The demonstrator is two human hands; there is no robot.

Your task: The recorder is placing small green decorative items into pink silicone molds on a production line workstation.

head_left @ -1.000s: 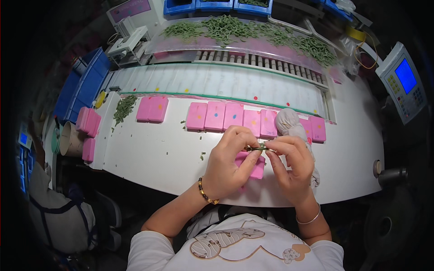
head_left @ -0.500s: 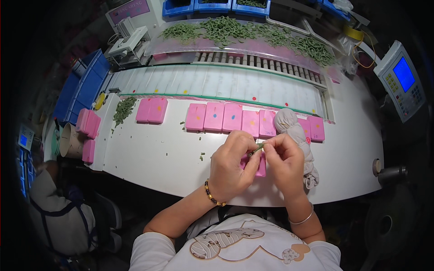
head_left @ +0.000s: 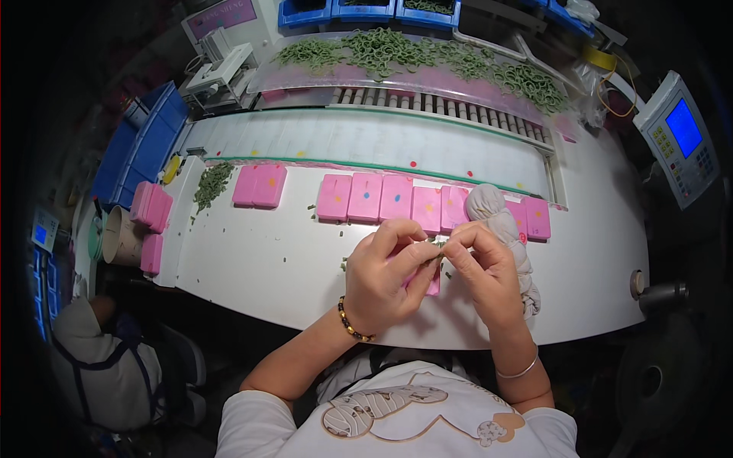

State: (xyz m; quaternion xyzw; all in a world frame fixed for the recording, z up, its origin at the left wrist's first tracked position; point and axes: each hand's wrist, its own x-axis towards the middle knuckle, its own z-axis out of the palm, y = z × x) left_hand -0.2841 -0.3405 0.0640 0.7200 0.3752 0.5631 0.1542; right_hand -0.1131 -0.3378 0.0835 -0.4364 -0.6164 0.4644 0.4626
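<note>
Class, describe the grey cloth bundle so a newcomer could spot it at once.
On the white table, below the green-edged strip, runs a row of pink blocks. Near the row's right end, a cloth bundle lies across it, reaching down past the right hand. Unlike the flat blocks, it is grey, twisted and lumpy.

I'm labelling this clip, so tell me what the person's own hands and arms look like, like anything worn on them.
Both hands are gloveless. Around the left wrist, just below the left hand, is a bracelet of dark and gold-coloured beads. Below the right hand sits a thin, silvery bangle. Short white sleeves leave both forearms bare.
</note>
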